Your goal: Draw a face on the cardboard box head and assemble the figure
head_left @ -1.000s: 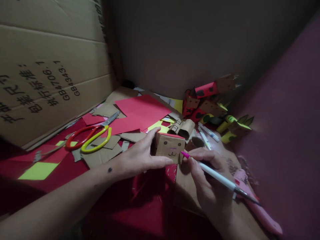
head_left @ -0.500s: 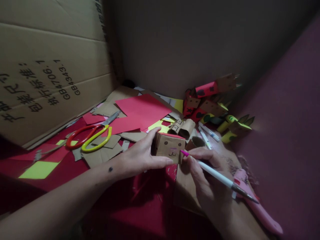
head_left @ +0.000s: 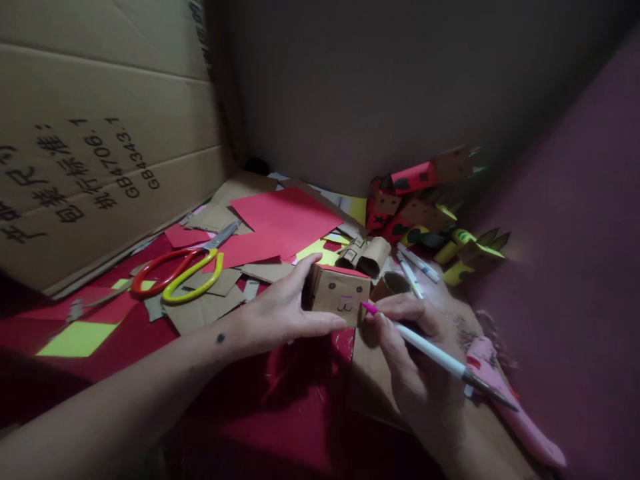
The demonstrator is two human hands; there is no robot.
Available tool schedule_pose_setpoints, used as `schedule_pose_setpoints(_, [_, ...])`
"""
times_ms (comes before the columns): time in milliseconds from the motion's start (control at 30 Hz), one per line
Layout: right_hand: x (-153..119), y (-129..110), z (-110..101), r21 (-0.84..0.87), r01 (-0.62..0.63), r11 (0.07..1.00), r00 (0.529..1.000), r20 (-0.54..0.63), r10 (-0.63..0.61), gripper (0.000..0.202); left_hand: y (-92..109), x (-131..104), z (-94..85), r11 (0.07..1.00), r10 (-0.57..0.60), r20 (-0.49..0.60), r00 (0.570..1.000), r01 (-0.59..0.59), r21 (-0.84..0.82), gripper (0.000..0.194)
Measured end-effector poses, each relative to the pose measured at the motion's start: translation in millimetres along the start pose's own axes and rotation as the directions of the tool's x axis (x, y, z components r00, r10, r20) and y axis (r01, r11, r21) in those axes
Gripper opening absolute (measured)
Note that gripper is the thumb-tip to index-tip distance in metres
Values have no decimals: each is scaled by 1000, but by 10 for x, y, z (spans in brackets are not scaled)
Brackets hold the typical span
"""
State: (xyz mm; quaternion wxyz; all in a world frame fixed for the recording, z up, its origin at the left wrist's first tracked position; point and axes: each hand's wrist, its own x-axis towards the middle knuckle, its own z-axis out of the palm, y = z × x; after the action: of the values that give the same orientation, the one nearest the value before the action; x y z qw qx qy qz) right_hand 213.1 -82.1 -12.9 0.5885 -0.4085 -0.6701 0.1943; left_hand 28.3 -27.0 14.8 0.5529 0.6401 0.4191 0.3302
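Note:
My left hand (head_left: 290, 308) grips a small cardboard box (head_left: 334, 301) by its left side, thumb along the lower front edge. Two round eyes, a mouth and a faint purple mark are drawn on the box's front, and red shows along its top. Between the fingers and thumb of my right hand (head_left: 415, 347) is a white marker (head_left: 435, 352) with a pink tip. That tip is at the right edge of the drawn face; whether it touches the cardboard I cannot tell. The dark end of the marker points down to the right.
Red-and-yellow-handled scissors (head_left: 183, 270) lie on paper and cardboard scraps at left. Behind the box are cardboard tubes (head_left: 374, 256) and more markers (head_left: 411, 272). A pink glue gun (head_left: 515, 407) lies at right, near decorated cardboard figures (head_left: 425, 207). A large carton (head_left: 105, 133) stands at left.
Almost nothing differs. Both hands, the box and the marker stay nearly in place, with the marker tip still beside the drawn mouth.

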Motion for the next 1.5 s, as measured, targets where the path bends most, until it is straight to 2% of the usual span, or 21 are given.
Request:
schedule_pose_setpoints(400, [4,-12,-5,-17,-8,1000,1000,-5,8,10,7,-5,-2,1000,5,8,1000,-5,-8,94])
schedule_pose_setpoints(533, [10,-5,-13,-53,0,999,1000,3,0,10,27,-9,-2,1000,12,27,1000,-11,-9,86])
schedule_pose_setpoints(967, [-9,7,9,30,-17,999,1000,12,16,12,51,-13,3,1000,-21,15,1000,21,3,84])
schedule_pose_setpoints(1167, [20,-11,-6,-70,10,998,1000,10,-9,10,64,-17,18,999,4,15,1000,-3,-35,72])
schedule_pose_setpoints(1500, [-30,31,0,23,-6,1000,1000,22,6,11,72,-28,13,1000,-10,8,1000,11,-16,74])
